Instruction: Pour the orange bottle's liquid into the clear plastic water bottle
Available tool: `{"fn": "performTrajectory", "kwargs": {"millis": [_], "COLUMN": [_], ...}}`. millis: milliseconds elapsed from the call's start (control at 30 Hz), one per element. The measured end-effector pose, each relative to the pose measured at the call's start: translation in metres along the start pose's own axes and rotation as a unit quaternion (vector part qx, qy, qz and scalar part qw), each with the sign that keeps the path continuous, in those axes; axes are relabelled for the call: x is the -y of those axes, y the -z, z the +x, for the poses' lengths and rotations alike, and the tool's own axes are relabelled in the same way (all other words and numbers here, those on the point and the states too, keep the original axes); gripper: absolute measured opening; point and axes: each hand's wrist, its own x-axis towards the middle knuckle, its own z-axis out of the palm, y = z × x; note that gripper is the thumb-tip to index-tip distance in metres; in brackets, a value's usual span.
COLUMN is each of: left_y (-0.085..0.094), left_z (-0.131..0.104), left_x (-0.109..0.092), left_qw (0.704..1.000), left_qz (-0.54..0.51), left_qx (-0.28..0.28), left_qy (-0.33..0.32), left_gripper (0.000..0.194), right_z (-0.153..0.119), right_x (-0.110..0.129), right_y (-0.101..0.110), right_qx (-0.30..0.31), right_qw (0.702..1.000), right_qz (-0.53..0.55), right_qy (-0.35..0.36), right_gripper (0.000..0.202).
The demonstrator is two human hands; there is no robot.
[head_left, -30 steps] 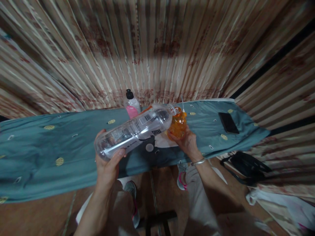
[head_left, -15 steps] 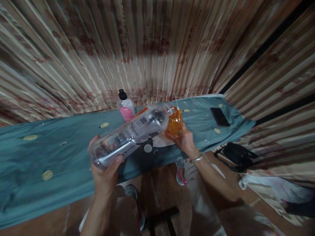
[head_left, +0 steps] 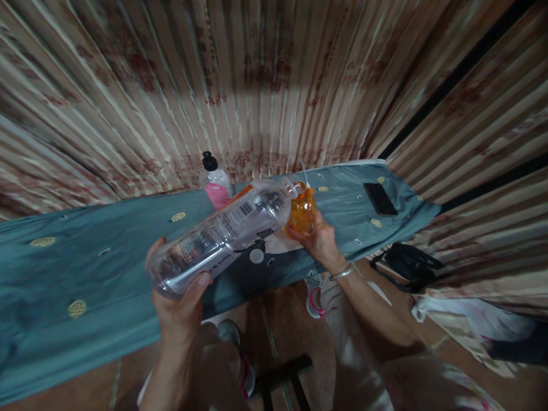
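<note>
My left hand (head_left: 180, 311) is wrapped round the base of a large clear plastic bottle (head_left: 222, 237), which carries a printed label with a barcode. The bottle slants up to the right, tilted, with its neck at the mouth of a small orange see-through container (head_left: 303, 212). My right hand (head_left: 319, 240) grips that orange container from below and the right. Whether the two rims touch, I cannot tell. A thin pale stick or straw (head_left: 304, 172) rises behind the container. Behind the large bottle stands a clear bottle with a pink label and black cap (head_left: 217, 191).
A teal cloth with yellow pineapple prints (head_left: 107, 274) covers the long table. On its right part lies a black phone (head_left: 380, 199). Pleated curtains (head_left: 265, 85) hang behind and to the right. A black bag (head_left: 405, 265) lies beyond the right edge, on the floor side.
The view has shifted slightly. Both hands keep their holds, and the large bottle stays tilted against or near the orange container.
</note>
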Motion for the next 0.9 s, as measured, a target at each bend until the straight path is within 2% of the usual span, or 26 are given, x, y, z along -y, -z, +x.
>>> {"fn": "performTrajectory", "kwargs": {"millis": [233, 400, 733, 900], "left_y": [0.004, 0.002, 0.009, 0.009], "left_z": [0.003, 0.003, 0.005, 0.005], "left_x": [0.005, 0.005, 0.011, 0.011], "left_qw": [0.999, 0.999, 0.998, 0.999], "left_qz": [0.018, -0.01, 0.01, 0.002], "left_qx": [0.006, 0.004, 0.006, -0.001], "left_qy": [-0.034, -0.036, -0.063, -0.05], "left_gripper": [0.087, 0.086, 0.086, 0.088], "right_z": [0.0, 0.0, -0.001, 0.0], "right_x": [-0.001, -0.004, -0.004, -0.003], "right_y": [-0.001, -0.004, -0.005, -0.006], "right_qx": [-0.008, -0.021, -0.031, -0.039], "right_qw": [1.0, 0.999, 0.998, 0.998], "right_qz": [0.016, 0.008, 0.001, -0.002], "right_qy": [0.02, 0.042, 0.053, 0.057], "right_gripper": [0.078, 0.081, 0.081, 0.08]}}
